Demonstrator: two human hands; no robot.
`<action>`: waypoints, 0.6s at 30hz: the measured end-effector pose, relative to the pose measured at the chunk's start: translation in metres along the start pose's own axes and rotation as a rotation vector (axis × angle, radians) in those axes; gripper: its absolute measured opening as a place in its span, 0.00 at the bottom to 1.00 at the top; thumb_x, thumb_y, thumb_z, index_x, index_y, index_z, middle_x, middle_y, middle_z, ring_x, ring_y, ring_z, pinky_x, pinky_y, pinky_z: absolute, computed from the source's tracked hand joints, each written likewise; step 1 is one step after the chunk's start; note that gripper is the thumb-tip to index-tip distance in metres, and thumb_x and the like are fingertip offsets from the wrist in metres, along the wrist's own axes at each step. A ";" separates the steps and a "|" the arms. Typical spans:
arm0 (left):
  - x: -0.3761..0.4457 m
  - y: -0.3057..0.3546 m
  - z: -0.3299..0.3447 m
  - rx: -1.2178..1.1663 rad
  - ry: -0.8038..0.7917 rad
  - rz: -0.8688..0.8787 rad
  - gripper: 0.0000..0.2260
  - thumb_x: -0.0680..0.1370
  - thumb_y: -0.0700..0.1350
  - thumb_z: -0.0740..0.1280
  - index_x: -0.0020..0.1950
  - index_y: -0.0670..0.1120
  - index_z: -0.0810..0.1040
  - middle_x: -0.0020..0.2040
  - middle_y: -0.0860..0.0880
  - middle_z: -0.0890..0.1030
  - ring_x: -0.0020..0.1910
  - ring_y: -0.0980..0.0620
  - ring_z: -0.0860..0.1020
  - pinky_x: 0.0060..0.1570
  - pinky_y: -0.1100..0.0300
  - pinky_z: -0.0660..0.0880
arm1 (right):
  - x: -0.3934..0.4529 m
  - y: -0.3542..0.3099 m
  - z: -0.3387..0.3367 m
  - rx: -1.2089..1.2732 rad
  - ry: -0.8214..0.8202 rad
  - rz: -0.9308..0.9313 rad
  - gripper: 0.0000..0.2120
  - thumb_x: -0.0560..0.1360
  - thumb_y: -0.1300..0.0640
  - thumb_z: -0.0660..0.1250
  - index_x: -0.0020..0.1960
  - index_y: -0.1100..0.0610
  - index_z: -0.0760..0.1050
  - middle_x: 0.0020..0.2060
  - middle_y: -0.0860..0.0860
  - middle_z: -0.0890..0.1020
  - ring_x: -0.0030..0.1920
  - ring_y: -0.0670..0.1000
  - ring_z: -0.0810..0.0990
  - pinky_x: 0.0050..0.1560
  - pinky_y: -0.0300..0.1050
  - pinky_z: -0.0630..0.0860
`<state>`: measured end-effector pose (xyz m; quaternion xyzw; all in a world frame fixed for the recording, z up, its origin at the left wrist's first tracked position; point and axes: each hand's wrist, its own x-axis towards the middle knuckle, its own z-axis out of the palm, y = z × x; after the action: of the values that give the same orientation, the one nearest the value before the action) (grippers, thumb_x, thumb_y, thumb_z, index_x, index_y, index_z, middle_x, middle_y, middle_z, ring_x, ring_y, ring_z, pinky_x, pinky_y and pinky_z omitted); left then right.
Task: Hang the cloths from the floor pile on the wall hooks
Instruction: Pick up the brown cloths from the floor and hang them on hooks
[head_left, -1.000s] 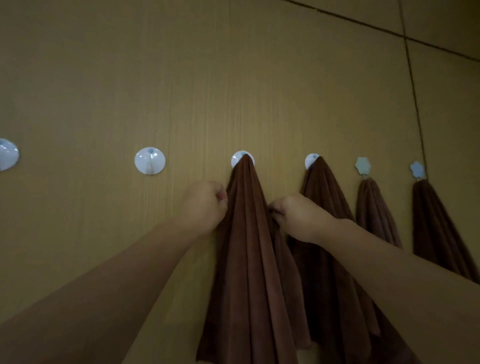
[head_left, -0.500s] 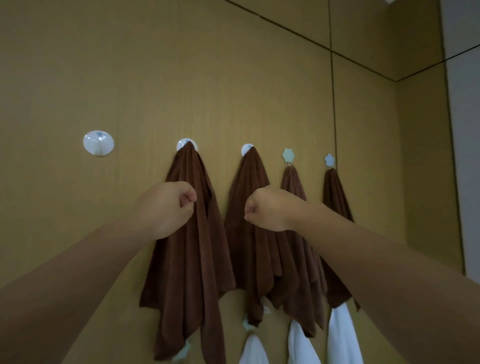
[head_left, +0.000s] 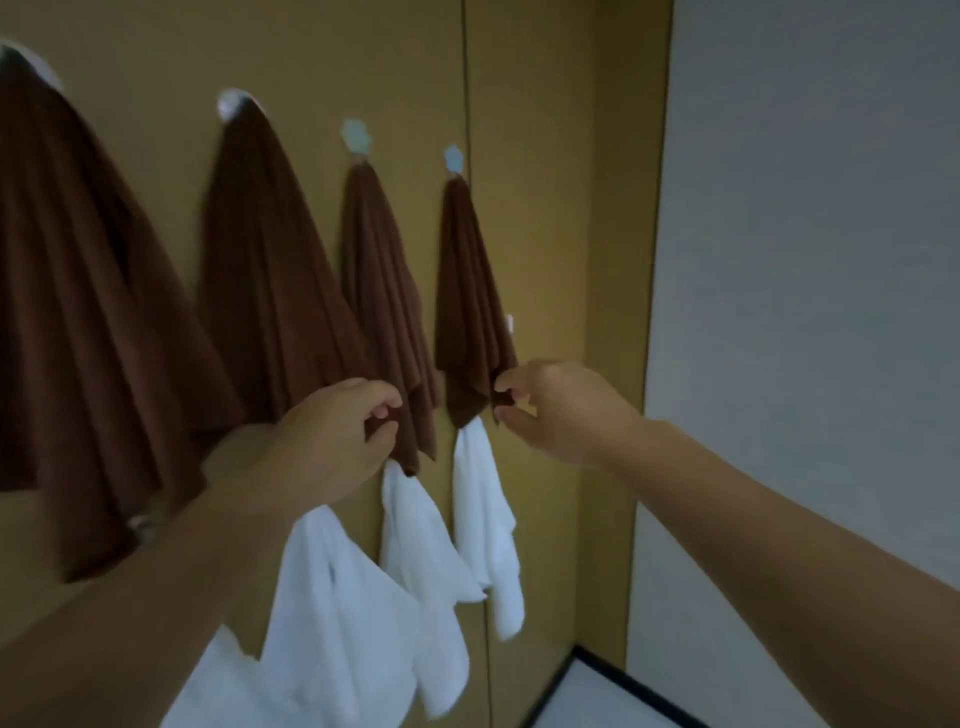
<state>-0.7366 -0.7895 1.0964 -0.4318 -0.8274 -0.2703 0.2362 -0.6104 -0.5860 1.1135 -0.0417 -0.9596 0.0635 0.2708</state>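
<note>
Pinching brown cloths' lower edges, left hand third cloth, right hand fourth cloth.

Both forearms bare, no sleeves, no jewellery.

No text, label, brand, number or sign can be read anywhere in this view; the picture is dim and smeared by motion.
</note>
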 end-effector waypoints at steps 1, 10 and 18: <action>-0.002 0.002 0.018 -0.017 -0.021 0.032 0.10 0.74 0.43 0.69 0.54 0.49 0.79 0.47 0.55 0.77 0.47 0.52 0.77 0.50 0.55 0.75 | -0.018 0.013 0.007 -0.028 0.001 0.042 0.15 0.76 0.50 0.63 0.60 0.53 0.75 0.51 0.53 0.81 0.51 0.55 0.79 0.50 0.50 0.76; -0.042 0.008 0.167 -0.325 -0.376 0.188 0.17 0.76 0.50 0.67 0.64 0.51 0.73 0.59 0.55 0.75 0.56 0.52 0.75 0.54 0.54 0.74 | -0.189 0.063 0.065 -0.134 -0.046 0.596 0.24 0.77 0.45 0.62 0.71 0.52 0.67 0.63 0.51 0.75 0.47 0.51 0.78 0.53 0.43 0.72; -0.114 0.042 0.280 -0.450 -0.804 0.370 0.20 0.77 0.51 0.65 0.68 0.49 0.70 0.66 0.52 0.72 0.62 0.50 0.73 0.59 0.57 0.70 | -0.335 0.014 0.106 -0.131 -0.015 1.143 0.25 0.76 0.44 0.64 0.70 0.51 0.67 0.63 0.49 0.74 0.53 0.50 0.79 0.56 0.44 0.75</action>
<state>-0.6862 -0.6538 0.8273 -0.6819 -0.6837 -0.2077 -0.1566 -0.3808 -0.6214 0.8495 -0.5698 -0.7886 0.1407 0.1834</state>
